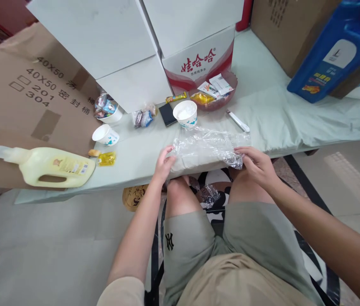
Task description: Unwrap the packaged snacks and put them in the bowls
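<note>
Where fingers [247, 151] pinch, clear plastic [203, 142] crinkles.

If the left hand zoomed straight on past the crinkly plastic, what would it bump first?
Beyond the clear plastic, the left hand would probably meet the white cup beside the reddish bowl, though depth is unclear.

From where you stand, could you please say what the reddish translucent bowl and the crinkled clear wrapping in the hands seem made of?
Reddish translucent bowl: probably shiny plastic, as its wall looks see-through, though glass is possible. Crinkled clear wrapping: thin, glossy plastic film, judging by its creases and glints.
</note>
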Action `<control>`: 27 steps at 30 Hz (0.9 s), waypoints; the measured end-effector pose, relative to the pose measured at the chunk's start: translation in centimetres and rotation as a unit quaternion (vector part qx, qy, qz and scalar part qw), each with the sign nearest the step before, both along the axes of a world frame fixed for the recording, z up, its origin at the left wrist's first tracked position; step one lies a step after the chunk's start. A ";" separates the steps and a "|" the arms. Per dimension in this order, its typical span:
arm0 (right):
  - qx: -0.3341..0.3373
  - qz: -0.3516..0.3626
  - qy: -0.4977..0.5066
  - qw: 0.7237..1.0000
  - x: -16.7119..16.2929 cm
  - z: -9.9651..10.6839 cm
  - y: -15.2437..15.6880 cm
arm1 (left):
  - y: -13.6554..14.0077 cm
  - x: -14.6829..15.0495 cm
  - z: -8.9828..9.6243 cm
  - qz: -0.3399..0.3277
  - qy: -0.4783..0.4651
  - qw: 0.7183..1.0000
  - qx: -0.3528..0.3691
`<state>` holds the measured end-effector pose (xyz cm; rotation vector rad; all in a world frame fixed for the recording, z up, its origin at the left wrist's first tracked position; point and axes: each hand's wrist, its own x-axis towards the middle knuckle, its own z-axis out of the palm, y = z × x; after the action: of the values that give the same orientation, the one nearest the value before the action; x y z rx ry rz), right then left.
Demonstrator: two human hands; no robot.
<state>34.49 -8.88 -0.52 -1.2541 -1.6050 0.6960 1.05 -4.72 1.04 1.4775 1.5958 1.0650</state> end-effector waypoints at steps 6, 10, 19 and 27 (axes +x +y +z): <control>-0.117 -0.019 0.129 0.985 -0.1 -1.8 1.0 | 0.5 1.6 -0.2 -0.089 0.108 0.989 0.047; -0.100 -0.013 0.146 0.984 1.1 -3.2 0.5 | 1.3 1.8 -0.1 -0.036 0.035 0.993 0.104; -0.159 -0.006 0.094 0.983 -1.9 -0.5 1.7 | 0.7 0.8 -0.1 -0.032 -0.045 0.998 0.033; -0.231 -0.115 0.234 0.937 -2.9 0.5 2.1 | -0.8 0.0 -1.0 -0.012 -0.061 0.997 -0.049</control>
<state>31.56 -6.73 -0.01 -1.4400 -0.9129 1.1640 1.03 -5.55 0.09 1.3383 1.5187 1.0292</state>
